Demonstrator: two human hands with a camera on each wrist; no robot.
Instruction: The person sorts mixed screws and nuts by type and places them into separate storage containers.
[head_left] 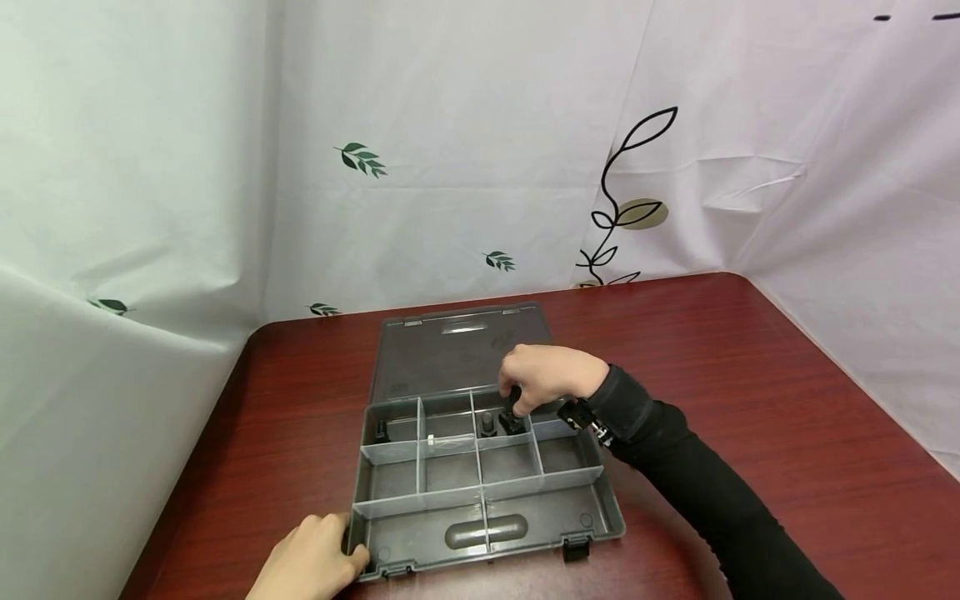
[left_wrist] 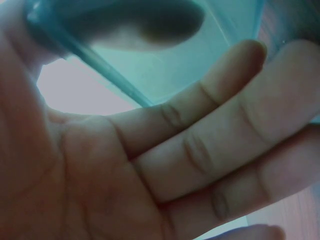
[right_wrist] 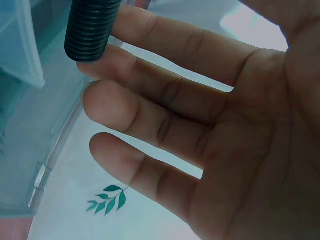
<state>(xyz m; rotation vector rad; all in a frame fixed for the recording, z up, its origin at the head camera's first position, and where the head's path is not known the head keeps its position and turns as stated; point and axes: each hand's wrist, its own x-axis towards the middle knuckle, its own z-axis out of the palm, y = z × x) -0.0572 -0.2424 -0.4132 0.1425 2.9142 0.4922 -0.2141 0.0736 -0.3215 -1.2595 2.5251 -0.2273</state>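
Note:
A grey translucent compartment box (head_left: 420, 532) lies on the table with its lid folded back. My left hand (head_left: 311, 554) grips its front left corner, thumb over the rim and fingers along the outer wall. Over the back row, my right hand (head_left: 543, 371) pinches a black threaded bolt (right_wrist: 92, 32) between thumb and fingertips. Below it, in the same compartment, are an upright dark bolt (head_left: 488, 423) and another black piece (head_left: 512, 423). A small black piece (head_left: 382, 432) stands in the back left compartment.
The grey lid (head_left: 442, 358) lies flat behind the box. A black latch (head_left: 576, 548) hangs from the front edge. A small white piece (head_left: 431, 440) sits at a back-row divider. White patterned cloth (head_left: 450, 208) closes off the back and sides of the reddish table (head_left: 300, 433).

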